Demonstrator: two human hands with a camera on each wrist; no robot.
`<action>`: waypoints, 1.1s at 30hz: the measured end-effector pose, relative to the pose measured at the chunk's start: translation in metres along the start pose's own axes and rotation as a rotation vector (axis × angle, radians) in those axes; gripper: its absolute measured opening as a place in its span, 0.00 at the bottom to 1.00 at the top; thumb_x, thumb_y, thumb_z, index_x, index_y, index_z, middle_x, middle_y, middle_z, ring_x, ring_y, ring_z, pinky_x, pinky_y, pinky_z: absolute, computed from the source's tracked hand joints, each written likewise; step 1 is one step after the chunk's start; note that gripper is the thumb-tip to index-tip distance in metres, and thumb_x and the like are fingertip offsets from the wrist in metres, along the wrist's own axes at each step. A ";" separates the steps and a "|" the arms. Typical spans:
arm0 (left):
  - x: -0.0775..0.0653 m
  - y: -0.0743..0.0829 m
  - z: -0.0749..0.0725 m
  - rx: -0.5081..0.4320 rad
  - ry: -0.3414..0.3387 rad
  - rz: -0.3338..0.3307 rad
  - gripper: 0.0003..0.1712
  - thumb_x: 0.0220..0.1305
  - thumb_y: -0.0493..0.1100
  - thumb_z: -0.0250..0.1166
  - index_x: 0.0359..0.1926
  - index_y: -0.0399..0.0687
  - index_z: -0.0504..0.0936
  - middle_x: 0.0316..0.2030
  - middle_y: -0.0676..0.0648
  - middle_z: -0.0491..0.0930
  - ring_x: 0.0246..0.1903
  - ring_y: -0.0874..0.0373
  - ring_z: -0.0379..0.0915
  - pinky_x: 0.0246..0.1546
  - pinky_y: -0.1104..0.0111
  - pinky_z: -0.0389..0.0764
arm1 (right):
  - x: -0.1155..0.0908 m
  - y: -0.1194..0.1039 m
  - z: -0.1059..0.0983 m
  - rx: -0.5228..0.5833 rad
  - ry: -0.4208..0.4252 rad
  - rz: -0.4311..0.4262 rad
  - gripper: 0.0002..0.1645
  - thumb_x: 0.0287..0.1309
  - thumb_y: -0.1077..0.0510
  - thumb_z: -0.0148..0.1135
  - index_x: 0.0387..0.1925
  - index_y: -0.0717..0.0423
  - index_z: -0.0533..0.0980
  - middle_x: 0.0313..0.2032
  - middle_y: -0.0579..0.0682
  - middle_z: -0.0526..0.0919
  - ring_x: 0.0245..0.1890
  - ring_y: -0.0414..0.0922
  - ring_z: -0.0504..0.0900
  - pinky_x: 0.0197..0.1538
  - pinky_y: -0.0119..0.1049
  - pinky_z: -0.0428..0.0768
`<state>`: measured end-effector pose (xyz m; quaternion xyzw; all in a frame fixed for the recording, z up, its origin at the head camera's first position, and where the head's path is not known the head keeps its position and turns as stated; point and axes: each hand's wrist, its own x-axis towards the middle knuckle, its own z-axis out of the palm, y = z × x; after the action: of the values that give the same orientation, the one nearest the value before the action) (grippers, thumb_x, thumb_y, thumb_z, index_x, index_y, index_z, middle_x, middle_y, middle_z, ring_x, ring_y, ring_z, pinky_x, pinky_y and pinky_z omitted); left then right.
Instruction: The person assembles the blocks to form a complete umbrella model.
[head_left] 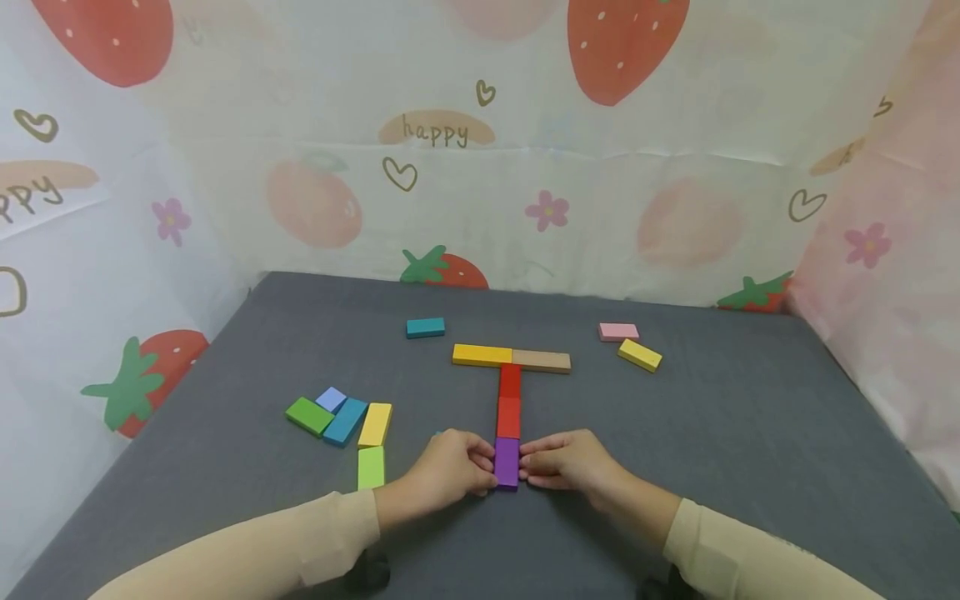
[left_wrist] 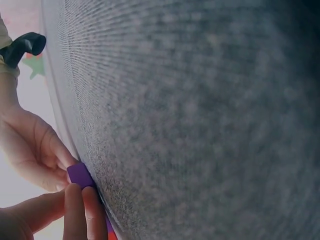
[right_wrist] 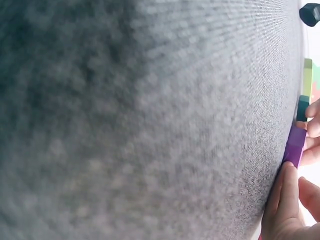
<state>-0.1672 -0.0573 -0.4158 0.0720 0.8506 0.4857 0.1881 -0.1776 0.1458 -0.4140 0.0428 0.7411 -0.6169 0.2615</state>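
Observation:
A purple block point(head_left: 507, 463) lies lengthwise at the near end of a T-shaped row of blocks. Two red blocks point(head_left: 509, 400) continue the stem away from me. A yellow-orange block point(head_left: 482, 356) and a tan block point(head_left: 542, 361) form the crossbar. The left hand point(head_left: 448, 467) touches the purple block's left side with its fingertips. From the right, the fingers of my right hand point(head_left: 573, 465) rest against its other side. In the left wrist view, fingertips from both hands meet the purple block point(left_wrist: 80, 175). A teal block point(right_wrist: 303, 108) is mostly hidden behind the left hand in the head view.
Green point(head_left: 309, 417), lilac point(head_left: 331, 399), blue point(head_left: 346, 422), pale yellow point(head_left: 375, 425) and lime point(head_left: 371, 467) blocks lie at left. A teal-blue block point(head_left: 425, 327) sits farther back; pink point(head_left: 618, 332) and yellow point(head_left: 640, 355) ones lie at back right. Printed cloth point(head_left: 480, 192) walls the grey table point(head_left: 712, 417).

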 end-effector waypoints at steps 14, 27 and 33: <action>0.000 -0.001 0.001 -0.018 0.004 -0.005 0.16 0.55 0.31 0.72 0.46 0.31 0.83 0.29 0.45 0.83 0.25 0.61 0.80 0.32 0.68 0.86 | 0.001 -0.001 -0.001 -0.027 0.005 0.001 0.16 0.63 0.64 0.63 0.50 0.68 0.81 0.37 0.57 0.89 0.33 0.40 0.88 0.40 0.35 0.87; 0.002 0.000 0.000 -0.034 0.009 -0.028 0.16 0.55 0.32 0.73 0.46 0.32 0.83 0.28 0.46 0.83 0.24 0.61 0.79 0.32 0.69 0.86 | 0.000 -0.001 -0.001 -0.039 0.000 -0.009 0.16 0.63 0.65 0.63 0.50 0.70 0.81 0.37 0.57 0.89 0.32 0.40 0.88 0.40 0.36 0.87; 0.003 -0.001 -0.001 -0.047 0.017 -0.023 0.16 0.56 0.32 0.72 0.46 0.33 0.83 0.29 0.46 0.82 0.25 0.61 0.79 0.33 0.68 0.86 | 0.001 -0.001 -0.001 -0.041 -0.001 -0.008 0.16 0.63 0.65 0.63 0.50 0.69 0.81 0.38 0.57 0.89 0.33 0.41 0.88 0.41 0.36 0.87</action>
<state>-0.1700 -0.0571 -0.4168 0.0535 0.8412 0.5042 0.1878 -0.1791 0.1464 -0.4131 0.0343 0.7538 -0.6024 0.2601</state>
